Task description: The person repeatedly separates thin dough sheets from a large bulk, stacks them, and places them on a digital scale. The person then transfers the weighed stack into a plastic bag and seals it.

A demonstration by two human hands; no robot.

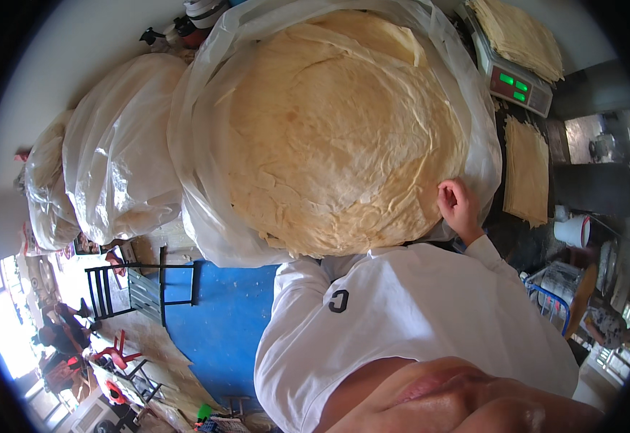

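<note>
Before me lies a large round stack of thin flatbread sheets (325, 130) inside a wide-open clear plastic bag (206, 227). Its top sheet is wrinkled, with creases towards the near right side. My right hand (458, 208) is at the right rim of the stack, thumb and fingers curled together against the sheet's edge. Whether they pinch the sheet is not clear. My left hand is out of view; the left sleeve (301, 276) goes down at the near rim of the stack, which hides what lies beyond it.
Filled plastic bags (125, 146) stand at left. A digital scale (518, 89) carries folded sheets (520, 38); another folded stack (526, 170) lies below it. A folding chair (144, 292) stands by the blue floor (223, 325). People appear at the far left and right, near a white bucket (572, 231).
</note>
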